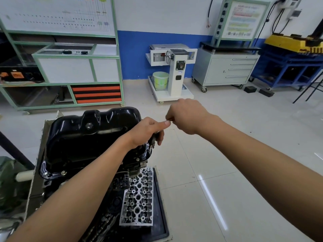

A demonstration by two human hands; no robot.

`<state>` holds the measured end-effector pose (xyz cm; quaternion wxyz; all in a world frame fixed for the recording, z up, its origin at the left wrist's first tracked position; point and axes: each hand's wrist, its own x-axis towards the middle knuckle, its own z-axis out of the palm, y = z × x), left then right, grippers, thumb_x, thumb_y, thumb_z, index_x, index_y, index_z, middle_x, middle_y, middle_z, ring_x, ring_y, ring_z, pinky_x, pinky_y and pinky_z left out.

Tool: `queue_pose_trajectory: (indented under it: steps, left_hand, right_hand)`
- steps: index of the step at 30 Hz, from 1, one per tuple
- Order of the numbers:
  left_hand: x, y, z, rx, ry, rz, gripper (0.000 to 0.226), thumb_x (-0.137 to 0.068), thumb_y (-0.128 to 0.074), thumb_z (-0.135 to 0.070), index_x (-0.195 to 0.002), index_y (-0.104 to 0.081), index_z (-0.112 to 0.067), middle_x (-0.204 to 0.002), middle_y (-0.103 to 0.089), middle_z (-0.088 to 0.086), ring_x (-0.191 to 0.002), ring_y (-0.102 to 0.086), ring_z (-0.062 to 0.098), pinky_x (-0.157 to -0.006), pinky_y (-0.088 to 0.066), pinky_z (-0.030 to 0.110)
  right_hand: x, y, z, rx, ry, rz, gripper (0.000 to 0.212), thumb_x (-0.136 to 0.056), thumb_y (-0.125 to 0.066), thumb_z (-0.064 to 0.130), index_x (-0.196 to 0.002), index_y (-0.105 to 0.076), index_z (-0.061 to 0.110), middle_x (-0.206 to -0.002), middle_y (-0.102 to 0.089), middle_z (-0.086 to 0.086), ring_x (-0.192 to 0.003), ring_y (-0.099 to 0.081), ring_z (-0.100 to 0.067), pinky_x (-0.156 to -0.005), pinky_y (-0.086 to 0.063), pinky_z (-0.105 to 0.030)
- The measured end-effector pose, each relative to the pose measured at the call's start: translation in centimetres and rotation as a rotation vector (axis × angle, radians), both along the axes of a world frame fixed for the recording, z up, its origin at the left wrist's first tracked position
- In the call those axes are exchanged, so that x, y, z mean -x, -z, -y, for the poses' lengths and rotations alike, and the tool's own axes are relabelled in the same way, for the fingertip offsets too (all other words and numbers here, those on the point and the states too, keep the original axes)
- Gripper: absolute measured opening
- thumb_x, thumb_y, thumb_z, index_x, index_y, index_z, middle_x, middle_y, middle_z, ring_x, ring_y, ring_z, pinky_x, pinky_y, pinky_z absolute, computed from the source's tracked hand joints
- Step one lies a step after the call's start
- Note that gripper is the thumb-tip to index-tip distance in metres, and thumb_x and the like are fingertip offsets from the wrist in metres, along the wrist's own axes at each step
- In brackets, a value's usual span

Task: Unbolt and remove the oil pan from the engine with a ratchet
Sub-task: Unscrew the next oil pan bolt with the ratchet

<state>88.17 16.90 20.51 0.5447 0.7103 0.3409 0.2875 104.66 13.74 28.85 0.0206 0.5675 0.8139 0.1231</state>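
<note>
- The black oil pan (83, 137) sits on top of the upturned engine (122, 182) at lower left. Its shiny belly faces up, with a drain plug (88, 125) on the upper face.
- Bolt heads still show on the pan's rim, one at the near left (63, 172) and one at the near right (137, 159).
- The ratchet (153, 140) stands at the pan's right edge. Its dark handle points up and its chrome end points down toward the rim.
- The left hand (146, 131) has its grip closed round the ratchet handle. The fingers are curled over it and the thumb sticks out to the right.
- The right hand (187, 117) is held up just beside the left thumb, fingers curled into a narrow grip. I cannot tell whether anything small is pinched in it.
- A bare metal cylinder head (138, 198) lies on a black tray (162, 206), just below and to the right of the engine.
- On the pale tiled floor (227, 154) beyond stand a green-framed rack (118, 67) on the left and a white stand (174, 72) with a pale bucket (160, 80) in the middle.
- To the right of those are a grey drawer cabinet (225, 70) and a blue frame (288, 67).
</note>
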Motion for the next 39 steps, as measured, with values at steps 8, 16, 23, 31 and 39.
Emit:
queue_pose_trajectory:
  steps: [8,16,23,31,39]
  left_hand:
    - [-0.5,0.8,0.1,0.020,-0.050,0.093,0.058,-0.091,-0.055,-0.046,-0.049,-0.047,-0.006,-0.047,-0.043,0.012,-0.049,-0.041,0.021,-0.058,-0.042,0.026]
    - [-1.7,1.2,0.3,0.004,-0.290,0.146,0.070,-0.093,-0.038,-0.061,-0.047,-0.047,-0.008,-0.046,-0.045,0.007,-0.049,-0.042,0.020,-0.063,-0.038,0.035]
    - [-2.8,1.9,0.2,-0.012,-0.398,0.202,0.078,-0.089,-0.044,-0.060,-0.061,-0.048,0.012,-0.060,-0.046,0.016,-0.061,-0.042,0.026,-0.068,-0.037,0.038]
    - [-1.2,1.5,-0.4,-0.034,-0.363,0.200,0.067,-0.093,-0.043,-0.057,-0.046,-0.057,-0.011,-0.049,-0.053,0.013,-0.052,-0.047,0.025,-0.062,-0.039,0.036]
    - [-0.1,1.1,-0.3,-0.018,-0.036,0.066,0.071,-0.087,-0.054,-0.066,-0.051,-0.058,-0.005,-0.050,-0.053,0.012,-0.055,-0.047,0.029,-0.065,-0.043,0.035]
  right_hand:
    - [0.3,3.9,-1.3,-0.058,-0.172,-0.331,0.063,-0.086,-0.055,-0.005,-0.145,-0.048,0.016,-0.152,-0.045,0.001,-0.129,-0.047,-0.023,-0.100,-0.046,-0.039]
    - [-0.9,1.3,0.3,-0.045,0.089,-0.216,0.016,-0.088,-0.060,0.033,-0.086,-0.072,0.022,-0.087,-0.067,-0.001,-0.085,-0.061,-0.026,-0.061,-0.047,-0.032]
    - [1.3,0.4,4.0,0.263,0.059,-0.322,0.054,-0.082,-0.070,0.048,-0.045,-0.050,0.015,-0.046,-0.046,0.002,-0.054,-0.053,-0.020,-0.049,-0.033,-0.027]
    - [0.9,-0.8,4.1,0.392,0.042,-0.346,0.026,-0.080,-0.078,0.042,-0.072,-0.075,0.017,-0.066,-0.069,-0.004,-0.067,-0.063,-0.022,-0.061,-0.050,-0.033]
    - [-0.4,1.0,-0.1,0.014,0.009,-0.183,0.030,-0.090,-0.055,0.007,-0.107,-0.071,0.025,-0.096,-0.064,-0.004,-0.093,-0.059,-0.031,-0.070,-0.048,-0.036]
